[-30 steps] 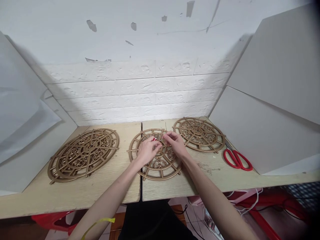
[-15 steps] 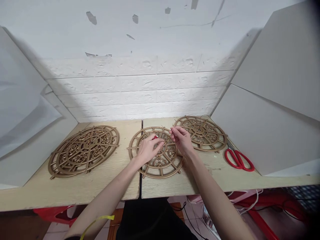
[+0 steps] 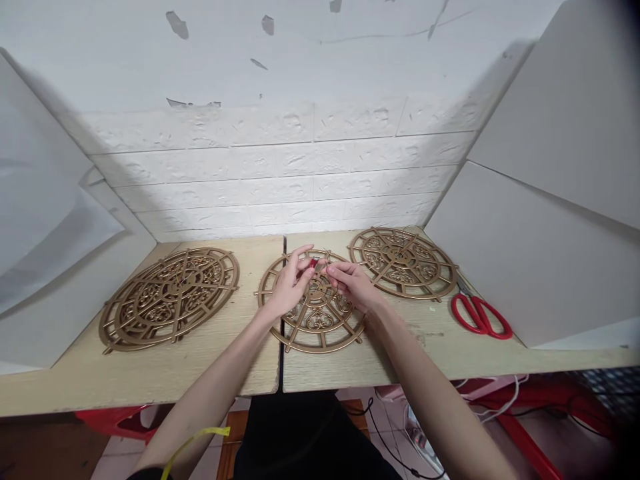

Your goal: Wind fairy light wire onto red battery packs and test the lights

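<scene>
My left hand (image 3: 293, 281) is closed around a small red lighter (image 3: 313, 263) with a silvery end, mostly covered by the fingers. Close to its right, my right hand (image 3: 353, 281) pinches a thin brown cord (image 3: 326, 261) between thumb and fingertips. Both hands are over the middle round gold lattice panel (image 3: 323, 348), which lies flat on the table with scrollwork between its spokes. The lighter's end and the cord are very close; I cannot tell whether they touch.
Overlapping gold lattice panels (image 3: 170, 300) lie at the left, and more panels (image 3: 404, 261) at the back right. Red-handled scissors (image 3: 481, 316) rest near the right board (image 3: 560, 267). A white brick-pattern wall (image 3: 295, 160) closes off the back. A dark gap splits the table (image 3: 240, 360).
My right hand has moved left and down, bringing the cord towards my left hand. My left hand has turned, so the lighter shows more.
</scene>
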Tool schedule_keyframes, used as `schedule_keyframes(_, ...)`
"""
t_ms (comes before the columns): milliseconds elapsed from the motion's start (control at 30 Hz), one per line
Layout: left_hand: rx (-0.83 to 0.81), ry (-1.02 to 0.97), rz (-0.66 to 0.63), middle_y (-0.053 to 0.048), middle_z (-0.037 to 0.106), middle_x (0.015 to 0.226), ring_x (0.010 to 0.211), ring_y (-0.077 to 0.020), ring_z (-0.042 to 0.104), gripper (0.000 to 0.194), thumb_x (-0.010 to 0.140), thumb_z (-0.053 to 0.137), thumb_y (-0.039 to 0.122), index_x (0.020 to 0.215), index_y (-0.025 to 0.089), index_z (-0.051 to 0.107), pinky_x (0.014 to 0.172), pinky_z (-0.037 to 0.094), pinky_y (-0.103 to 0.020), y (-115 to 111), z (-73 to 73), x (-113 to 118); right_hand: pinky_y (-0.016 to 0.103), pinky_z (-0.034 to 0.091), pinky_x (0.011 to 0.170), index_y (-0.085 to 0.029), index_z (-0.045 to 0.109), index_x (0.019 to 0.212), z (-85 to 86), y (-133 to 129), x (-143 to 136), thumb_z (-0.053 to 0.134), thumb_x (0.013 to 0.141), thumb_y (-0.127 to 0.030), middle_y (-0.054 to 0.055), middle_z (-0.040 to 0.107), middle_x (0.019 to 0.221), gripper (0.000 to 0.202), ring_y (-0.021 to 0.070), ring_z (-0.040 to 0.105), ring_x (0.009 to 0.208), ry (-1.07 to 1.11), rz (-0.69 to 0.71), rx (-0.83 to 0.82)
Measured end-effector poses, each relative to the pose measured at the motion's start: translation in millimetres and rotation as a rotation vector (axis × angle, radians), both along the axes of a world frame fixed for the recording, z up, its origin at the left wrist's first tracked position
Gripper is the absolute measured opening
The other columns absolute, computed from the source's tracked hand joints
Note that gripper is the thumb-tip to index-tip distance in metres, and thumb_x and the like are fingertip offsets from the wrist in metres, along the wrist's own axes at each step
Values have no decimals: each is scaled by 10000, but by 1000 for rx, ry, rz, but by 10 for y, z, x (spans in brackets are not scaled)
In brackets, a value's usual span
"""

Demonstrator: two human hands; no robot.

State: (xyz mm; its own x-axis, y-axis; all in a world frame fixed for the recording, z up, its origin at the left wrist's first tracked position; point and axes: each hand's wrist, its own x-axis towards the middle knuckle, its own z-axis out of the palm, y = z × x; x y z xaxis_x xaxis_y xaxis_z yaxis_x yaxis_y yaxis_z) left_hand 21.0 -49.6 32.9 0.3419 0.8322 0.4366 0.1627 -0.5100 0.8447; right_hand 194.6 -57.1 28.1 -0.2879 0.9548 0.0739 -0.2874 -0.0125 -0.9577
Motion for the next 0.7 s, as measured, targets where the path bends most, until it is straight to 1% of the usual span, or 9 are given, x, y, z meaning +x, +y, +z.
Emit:
schedule_keyframes(100,-15,42,-71,-67,673,946,820,-160,622,490,899,460,328,1351,195,325,802,477,-318,-18,14,11,216,93,411,-149,690,780,23,-7,1,742,660,-468,-60,425,494,344,39,229,419,-33,-30,6)
schedule_keyframes(200,-10,77,-76,-38,653,841,780,-158,616,481,898,461,320,1346,191,341,754,484,-301,-37,29,14,223,98,420,-141,695,762,54,-22,7,739,661,-464,-65,397,477,341,45,236,429,-54,-45,26)
schedule_keyframes(433,-19,47,-119,-28,639,823,776,-148,616,473,889,483,330,1325,191,365,744,490,-284,-54,38,18,233,120,441,-137,691,711,72,-33,-2,734,673,-409,-77,338,429,279,53,240,433,-39,-37,48)
schedule_keyframes(567,-23,38,-135,-46,661,864,841,-162,634,451,883,497,332,1297,189,395,781,487,-289,-58,51,20,238,118,439,-139,676,690,57,-23,-5,730,670,-409,-77,349,425,276,52,223,424,-58,-47,49)
schedule_keyframes(700,-21,47,-130,-49,670,862,835,-167,643,416,878,505,337,1257,185,424,776,489,-291,-64,68,20,238,121,443,-141,684,705,56,-23,-1,723,674,-410,-79,341,418,274,56,231,421,-65,-42,56)
